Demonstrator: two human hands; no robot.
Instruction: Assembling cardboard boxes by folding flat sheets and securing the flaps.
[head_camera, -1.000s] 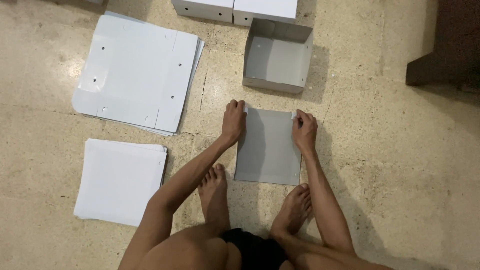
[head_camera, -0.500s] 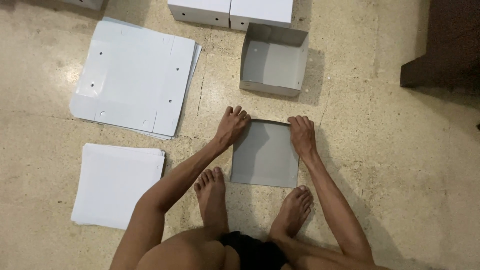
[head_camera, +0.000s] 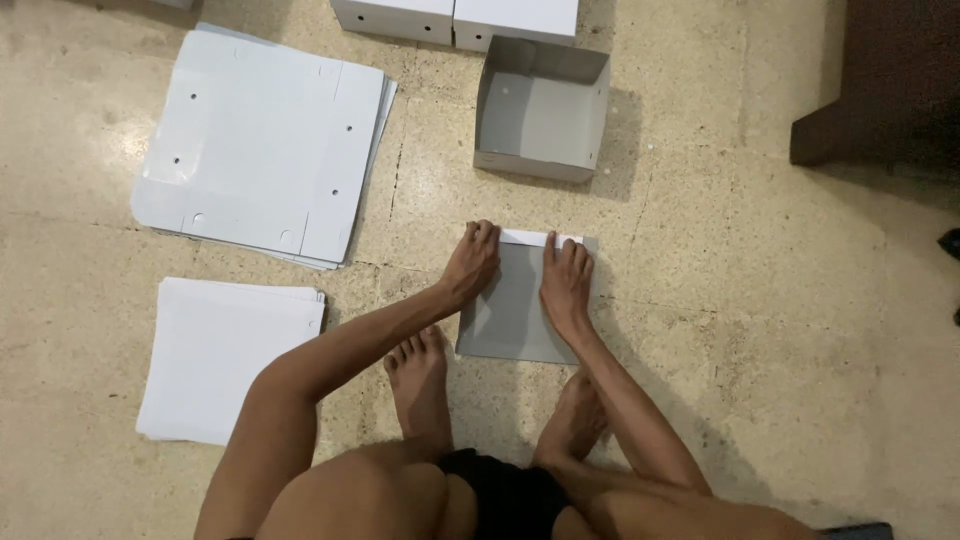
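Both hands press flat, fingers spread, nothing clamped in either grip: the left hand (head_camera: 472, 262) rests on the near-left top corner of a grey cardboard sheet (head_camera: 515, 320) lying on the floor (head_camera: 760, 330), and the right hand (head_camera: 566, 282) rests beside it on the sheet's top edge, where a narrow white flap (head_camera: 527, 238) is folded over. Far left lie a stack of white sheets (head_camera: 225, 350) and, above it, a stack of flat punched box blanks (head_camera: 260, 150). Beyond the hands stands an open grey box (head_camera: 540, 115), with two white boxes (head_camera: 455, 15) behind it.
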